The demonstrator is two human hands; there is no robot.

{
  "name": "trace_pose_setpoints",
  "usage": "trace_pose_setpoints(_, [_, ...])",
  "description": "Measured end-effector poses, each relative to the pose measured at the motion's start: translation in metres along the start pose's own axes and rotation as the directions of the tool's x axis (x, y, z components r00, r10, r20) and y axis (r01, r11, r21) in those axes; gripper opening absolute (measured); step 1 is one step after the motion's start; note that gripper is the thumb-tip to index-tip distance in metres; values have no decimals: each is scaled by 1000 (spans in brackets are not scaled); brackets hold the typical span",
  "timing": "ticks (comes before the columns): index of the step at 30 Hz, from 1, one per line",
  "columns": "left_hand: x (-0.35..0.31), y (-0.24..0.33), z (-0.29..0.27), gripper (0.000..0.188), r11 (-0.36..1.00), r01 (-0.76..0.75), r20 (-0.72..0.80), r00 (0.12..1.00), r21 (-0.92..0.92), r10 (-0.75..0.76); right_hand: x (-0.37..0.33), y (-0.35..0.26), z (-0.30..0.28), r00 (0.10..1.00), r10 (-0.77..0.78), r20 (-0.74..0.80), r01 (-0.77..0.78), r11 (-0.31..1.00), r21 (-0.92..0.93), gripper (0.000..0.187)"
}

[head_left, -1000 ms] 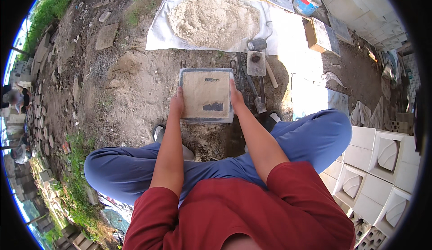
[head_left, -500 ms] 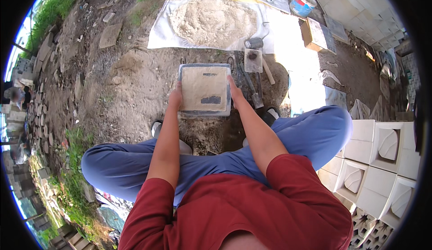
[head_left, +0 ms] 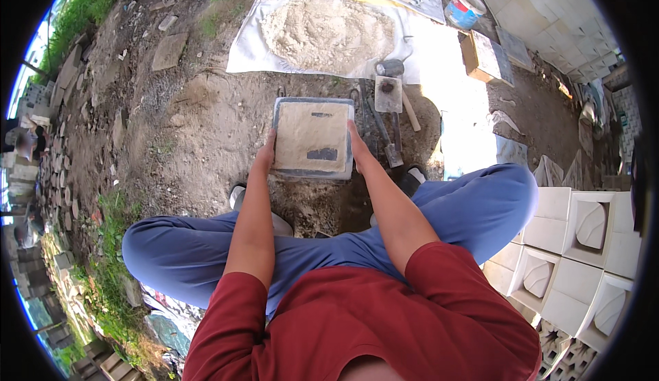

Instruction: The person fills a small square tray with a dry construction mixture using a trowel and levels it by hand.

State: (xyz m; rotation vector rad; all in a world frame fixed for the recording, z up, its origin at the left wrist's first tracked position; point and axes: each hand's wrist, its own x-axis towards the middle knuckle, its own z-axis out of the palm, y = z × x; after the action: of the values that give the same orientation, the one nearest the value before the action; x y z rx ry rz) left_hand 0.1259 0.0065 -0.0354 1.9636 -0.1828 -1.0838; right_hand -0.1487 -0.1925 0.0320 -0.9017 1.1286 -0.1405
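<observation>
A square grey-rimmed mould (head_left: 312,174) lies in front of my feet, filled with pale sandy material (head_left: 302,127). Two dark patches show through the fill, a small one near the far edge and a larger one near the close edge. My left hand (head_left: 266,154) is pressed along the mould's left side, and my right hand (head_left: 359,149) along its right side. The mould is held between both hands; their fingers are partly hidden by its edges. Whether it rests fully on the ground, I cannot tell.
Right of the mould lie a hammer with a wooden handle (head_left: 410,111), a small square plate (head_left: 387,95) and a trowel-like tool (head_left: 393,155). Beyond them, a white sheet (head_left: 241,55) bears a sandy heap (head_left: 329,32). A bucket (head_left: 465,9) and pale hollow blocks (head_left: 590,223) stand to the right.
Both hands have slid slightly toward me along the mould's sides. The mould itself has barely moved.
</observation>
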Motion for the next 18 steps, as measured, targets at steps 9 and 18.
trace_pose_setpoints(9, [-37, 18, 14, 124, 996, 19, -48, 999, 91, -14, -28, -8, -7, 995, -28, -100, 16, 993, -116, 127])
trace_pose_setpoints(18, [-87, 45, 28, 115, 986, 127, 52, 991, -110, -121, -19, -20, -26, 997, 50, -58, -61, 976, -208, 128])
